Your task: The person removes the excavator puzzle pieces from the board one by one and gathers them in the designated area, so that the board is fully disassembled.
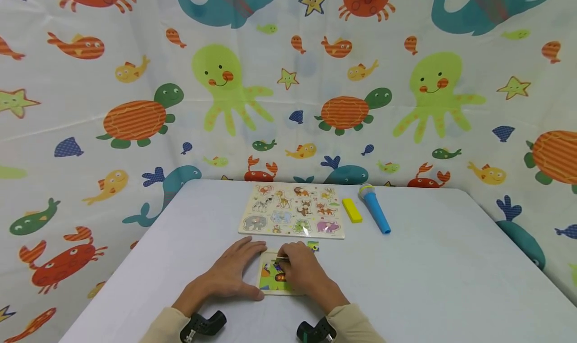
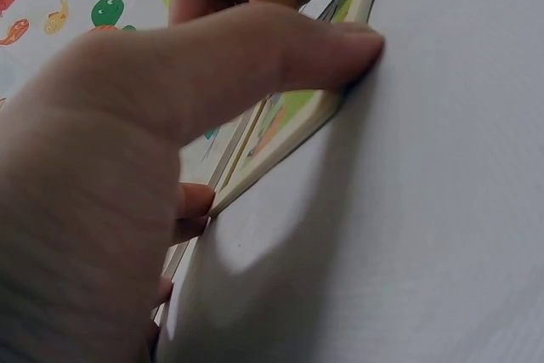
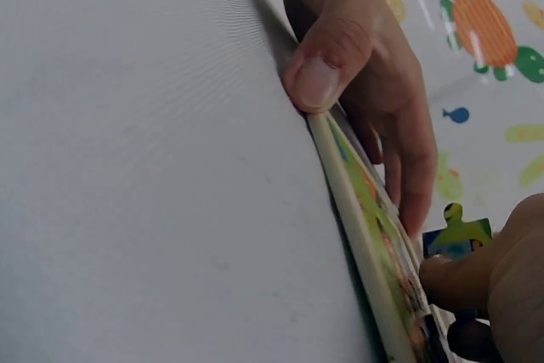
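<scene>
My left hand (image 1: 232, 273) holds the left side of a small wooden puzzle board (image 1: 270, 285), its thumb at the near corner and its fingers at the far edge. In the left wrist view the left thumb (image 2: 280, 48) lies on the board's rim (image 2: 280, 152). Over the board, my right hand (image 1: 306, 273) pinches a puzzle piece (image 3: 459, 234), which shows a round knob in the right wrist view. Colourful picture parts show in the board; the right hand covers its right side. Another loose piece (image 1: 313, 245) lies just beyond that hand.
Beyond the small board lies a large animal puzzle (image 1: 290, 210). To its right are a yellow block (image 1: 352, 211) and a blue toy microphone (image 1: 376, 212). A cloth printed with sea animals (image 1: 288, 97) hangs behind the white table (image 1: 428, 268).
</scene>
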The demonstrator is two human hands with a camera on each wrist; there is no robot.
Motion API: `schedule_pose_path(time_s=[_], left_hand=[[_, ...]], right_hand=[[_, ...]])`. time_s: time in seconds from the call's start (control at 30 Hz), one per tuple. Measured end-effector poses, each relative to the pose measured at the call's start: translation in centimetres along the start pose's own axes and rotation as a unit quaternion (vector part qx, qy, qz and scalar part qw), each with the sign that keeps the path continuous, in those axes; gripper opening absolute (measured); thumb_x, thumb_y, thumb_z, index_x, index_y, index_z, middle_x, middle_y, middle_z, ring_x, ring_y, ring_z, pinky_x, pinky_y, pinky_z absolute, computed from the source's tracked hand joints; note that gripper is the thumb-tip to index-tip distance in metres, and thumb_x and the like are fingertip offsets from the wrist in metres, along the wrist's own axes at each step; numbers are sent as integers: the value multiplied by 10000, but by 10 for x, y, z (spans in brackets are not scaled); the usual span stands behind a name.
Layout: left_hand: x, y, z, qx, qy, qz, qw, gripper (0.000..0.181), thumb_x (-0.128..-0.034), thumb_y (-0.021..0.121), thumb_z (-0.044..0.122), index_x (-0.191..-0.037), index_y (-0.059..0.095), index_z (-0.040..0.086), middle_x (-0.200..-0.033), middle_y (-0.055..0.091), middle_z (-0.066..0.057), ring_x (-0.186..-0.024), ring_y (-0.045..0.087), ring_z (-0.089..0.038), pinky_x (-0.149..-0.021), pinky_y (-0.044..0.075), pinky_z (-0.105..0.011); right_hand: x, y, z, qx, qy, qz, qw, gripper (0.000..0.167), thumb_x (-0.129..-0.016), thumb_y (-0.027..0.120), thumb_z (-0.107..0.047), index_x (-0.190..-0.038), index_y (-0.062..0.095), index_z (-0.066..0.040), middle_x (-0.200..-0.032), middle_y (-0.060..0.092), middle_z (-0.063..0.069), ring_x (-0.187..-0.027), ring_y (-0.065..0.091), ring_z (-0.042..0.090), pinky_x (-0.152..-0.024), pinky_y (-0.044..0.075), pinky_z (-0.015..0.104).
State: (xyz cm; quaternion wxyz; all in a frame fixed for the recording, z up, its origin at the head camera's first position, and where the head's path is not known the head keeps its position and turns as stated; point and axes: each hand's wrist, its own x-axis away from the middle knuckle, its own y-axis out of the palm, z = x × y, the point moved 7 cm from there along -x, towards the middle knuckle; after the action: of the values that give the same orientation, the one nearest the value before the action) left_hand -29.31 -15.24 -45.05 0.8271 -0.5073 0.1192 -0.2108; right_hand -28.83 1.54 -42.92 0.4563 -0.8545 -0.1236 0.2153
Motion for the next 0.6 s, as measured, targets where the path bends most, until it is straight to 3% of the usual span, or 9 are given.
schedule_pose_path(time_s=[0.23,0.4,0.6], left_hand=[[-1,4,1,-8,71,18,10000,1044,-606,806,686,-1511,462,296,-1598,384,82,-1547,163,-309,-1198,211,-649],[0,7,0,-6,83,35,10000,1051,-603,809,683,-1512,463,284,-1600,386,68,-1545,165,-317,-1198,208,-653],[1,10,-2,-36,35,20,10000,1062,-602,798,706,-1520,445,307,-1610,364,83,-1549,153,-309,-1202,204,-649]], right_hand=[[4,-16,13,-1106,95,72,9938,146,-971,691,-144,-1113,717,-126,-992,692,-70,-845,584,58,-782,543,250],[9,-31,23,-1496,254,203,9882,239,-1005,628,-102,-1226,709,-60,-1051,706,0,-863,580,120,-757,539,237],[15,-49,42,-1685,622,623,9818,223,-981,659,-81,-1195,718,-80,-878,660,-13,-777,563,155,-639,501,229]])
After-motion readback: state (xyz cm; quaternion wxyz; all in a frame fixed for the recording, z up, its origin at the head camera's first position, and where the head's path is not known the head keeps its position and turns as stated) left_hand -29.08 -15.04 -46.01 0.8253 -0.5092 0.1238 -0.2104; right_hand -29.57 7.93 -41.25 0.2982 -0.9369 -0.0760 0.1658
